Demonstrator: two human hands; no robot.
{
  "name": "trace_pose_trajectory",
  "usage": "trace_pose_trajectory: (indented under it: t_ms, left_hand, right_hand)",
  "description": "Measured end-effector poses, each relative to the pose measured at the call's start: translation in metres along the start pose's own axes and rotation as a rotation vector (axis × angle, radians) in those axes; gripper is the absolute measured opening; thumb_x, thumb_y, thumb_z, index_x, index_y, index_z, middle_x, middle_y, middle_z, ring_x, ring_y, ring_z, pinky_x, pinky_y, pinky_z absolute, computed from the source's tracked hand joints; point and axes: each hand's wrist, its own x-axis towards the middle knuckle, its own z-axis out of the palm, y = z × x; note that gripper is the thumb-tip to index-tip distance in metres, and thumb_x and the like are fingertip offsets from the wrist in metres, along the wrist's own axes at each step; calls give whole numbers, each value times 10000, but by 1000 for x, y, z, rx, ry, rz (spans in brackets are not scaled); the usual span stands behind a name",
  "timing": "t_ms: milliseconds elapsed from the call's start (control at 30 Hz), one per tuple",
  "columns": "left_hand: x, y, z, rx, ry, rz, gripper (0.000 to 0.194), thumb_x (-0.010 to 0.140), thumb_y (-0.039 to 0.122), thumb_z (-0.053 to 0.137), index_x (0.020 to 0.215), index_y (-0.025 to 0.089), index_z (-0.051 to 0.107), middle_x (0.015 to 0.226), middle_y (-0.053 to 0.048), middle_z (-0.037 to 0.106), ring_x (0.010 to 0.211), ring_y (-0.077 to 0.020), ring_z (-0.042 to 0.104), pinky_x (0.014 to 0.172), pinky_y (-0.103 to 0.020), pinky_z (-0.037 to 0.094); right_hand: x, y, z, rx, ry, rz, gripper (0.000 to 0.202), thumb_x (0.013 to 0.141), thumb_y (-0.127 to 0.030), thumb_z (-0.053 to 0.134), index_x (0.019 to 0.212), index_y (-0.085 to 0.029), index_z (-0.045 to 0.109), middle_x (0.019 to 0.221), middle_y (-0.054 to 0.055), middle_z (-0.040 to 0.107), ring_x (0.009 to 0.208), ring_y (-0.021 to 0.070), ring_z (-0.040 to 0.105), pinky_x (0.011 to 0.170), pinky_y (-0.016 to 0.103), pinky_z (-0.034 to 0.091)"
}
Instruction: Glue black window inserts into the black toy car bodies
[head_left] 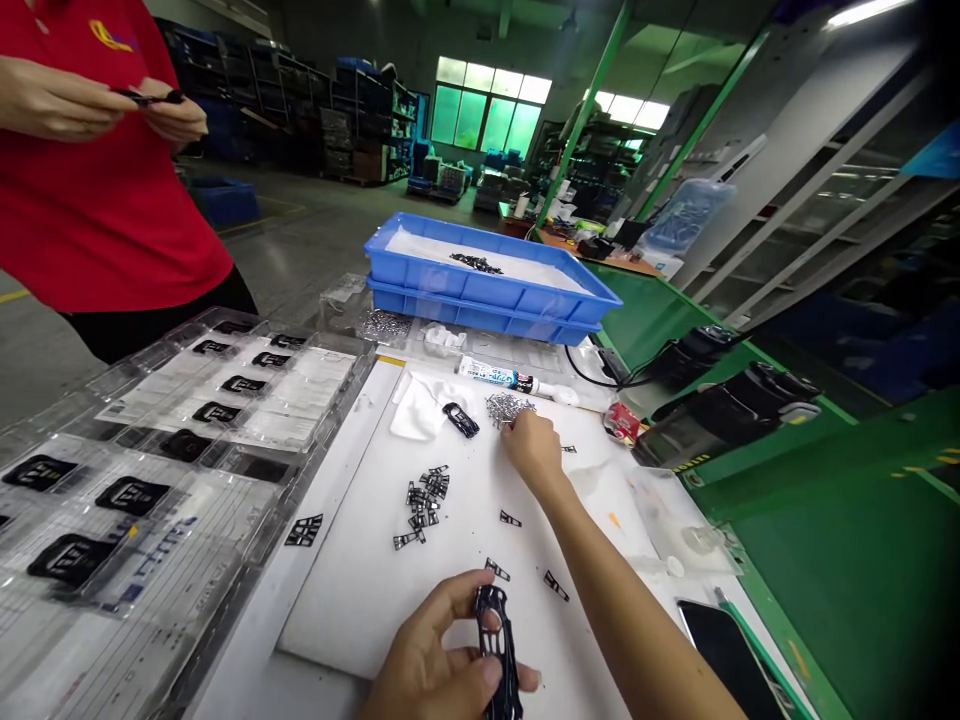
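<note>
My left hand (442,655) is wrapped round a glossy black car-shaped part (496,640) at the bottom centre. Farther off, my right hand (531,448) reaches to the near edge of a pile of small silvery pieces (506,407); its fingertips are closed, and anything between them is too small to make out. Left of that pile, a second black part (460,420) lies beside a crumpled white tissue (418,408). Small black frames lie in a heap (427,500) on the white board (360,600), with loose ones (556,585) nearer my left hand.
Clear trays (300,490) with black parts fill the left. Stacked blue bins (487,290) stand behind, past a glue tube (495,376). Black bottles (727,410) and a phone (724,650) are at the right. A person in a red shirt (105,200) stands at the left.
</note>
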Motion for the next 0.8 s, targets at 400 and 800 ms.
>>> trace_pose_trajectory:
  t_ms: [400,800]
  left_hand:
    - [37,-2,5,107,-48,-5,828,710,620,848,1328,162,542,1155,-161,671,925,-307,765,616,-343,631]
    - [35,2,11,143,2,-4,650,825,497,812,1320,157,562,1163,-171,726,892,-303,787,626,-359,653]
  right_hand:
    - [-14,18,-11,97,76,-96,367,1008,-384,638,1290,-152,597,1232,100,631,1058,223,656,915,428,583]
    - [-39,28,-17,572,156,-83,301,1000,-318,655,1242,-140,639,1198,99,672,1088,227,673,996,467,560]
